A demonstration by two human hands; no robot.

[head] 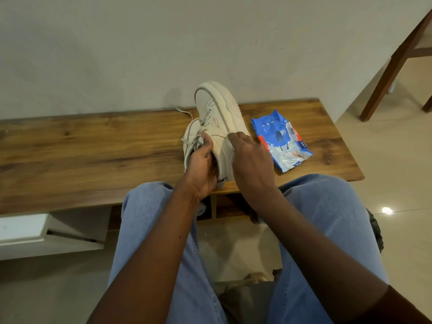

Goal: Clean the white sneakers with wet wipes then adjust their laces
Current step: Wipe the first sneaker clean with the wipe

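A white sneaker [216, 106] is tipped on its side on the wooden table [93, 146], toe toward the wall. My left hand [202, 164] grips it at the heel opening, fingers inside and thumb on the tongue and laces. My right hand [251, 160] lies flat with straight fingers against the sole's side edge; whether a wipe is under the palm cannot be told. A second white sneaker [189, 134] sits just left of the first, mostly hidden behind it and my left hand. A loose lace [184, 112] trails toward the wall. The blue wet wipes pack [280, 141] lies right of the shoes.
The table stands against a plain wall and ends at the right near the pack. My knees in blue jeans [327, 206] are at its front edge. A white drawer [35, 228] sits open under the table at left. Wooden furniture legs [395, 64] stand at the far right.
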